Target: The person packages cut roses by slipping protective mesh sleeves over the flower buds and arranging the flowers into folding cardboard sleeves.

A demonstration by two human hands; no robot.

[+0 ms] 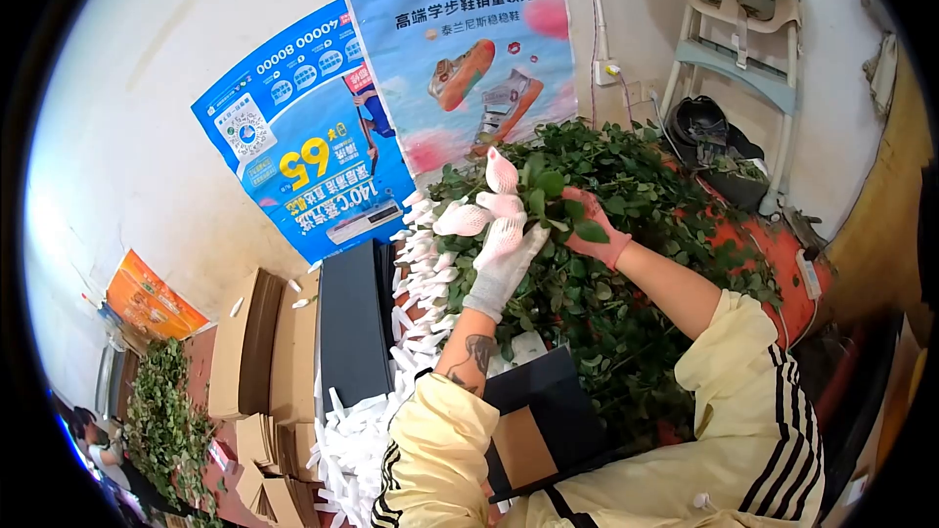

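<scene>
My left hand point(509, 269), in a whitish glove, is closed around the stems of a bunch of flowers. Several pink buds point(501, 173) in white net sleeves stick out above it. My right hand point(599, 227), in a pink glove, grips the leafy stems point(548, 205) on the bunch's right side. Beneath both hands spreads a large heap of leafy green stems point(626, 323). White-sleeved buds point(423, 264) lie in a pile left of my left hand.
Flat cardboard point(242, 342) and a black board point(349, 323) stand at the left, beside white sleeves point(357, 440). A black box point(548, 420) is near my lap. Posters point(469, 59) hang behind; a high chair point(734, 68) stands back right. Another person point(103, 450) is far left.
</scene>
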